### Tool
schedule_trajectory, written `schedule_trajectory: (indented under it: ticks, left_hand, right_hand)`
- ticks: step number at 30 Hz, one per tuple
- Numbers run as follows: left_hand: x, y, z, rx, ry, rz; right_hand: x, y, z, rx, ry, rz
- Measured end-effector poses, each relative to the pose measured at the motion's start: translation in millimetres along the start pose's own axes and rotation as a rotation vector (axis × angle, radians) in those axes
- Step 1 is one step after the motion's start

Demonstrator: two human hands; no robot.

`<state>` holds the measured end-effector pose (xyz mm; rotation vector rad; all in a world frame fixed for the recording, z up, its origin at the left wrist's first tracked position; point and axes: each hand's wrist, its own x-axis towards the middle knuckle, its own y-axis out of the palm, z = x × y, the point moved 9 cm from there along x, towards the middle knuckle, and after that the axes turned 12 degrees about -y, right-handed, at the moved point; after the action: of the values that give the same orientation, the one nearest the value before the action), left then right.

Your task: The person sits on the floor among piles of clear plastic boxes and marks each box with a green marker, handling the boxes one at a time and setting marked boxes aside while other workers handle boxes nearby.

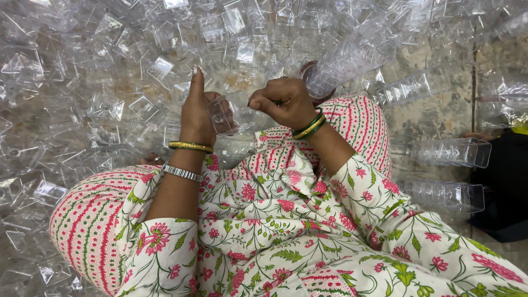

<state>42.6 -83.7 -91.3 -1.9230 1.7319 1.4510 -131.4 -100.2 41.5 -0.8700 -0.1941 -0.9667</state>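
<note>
The left hand (195, 113) grips a small clear plastic cup (223, 114) by its side, thumb up. The right hand (283, 102) is closed in a fist just beside the cup. The cup looks light, thin, slippery and easy to crush. What the fist holds stays hidden. Clear cups (110, 66) cover the floor beyond the hands.

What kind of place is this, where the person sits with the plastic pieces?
Probably an informal workshop for sorting or assembling plastic parts: loose clear plastic cups cover the bare floor, nested stacks lie beside, and both hands work on one clear cup.
</note>
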Motion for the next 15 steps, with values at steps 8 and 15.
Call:
schedule_trajectory:
  ticks: [8,15]
  left_hand:
    - [-8,-11,-22,0.009,0.195,-0.086]
    - [-28,-7,-43,0.013,0.483,-0.100]
  right_hand:
    - [-5,7,-5,-0.008,0.051,-0.010]
    - [-22,22,-24,0.101,0.189,-0.136]
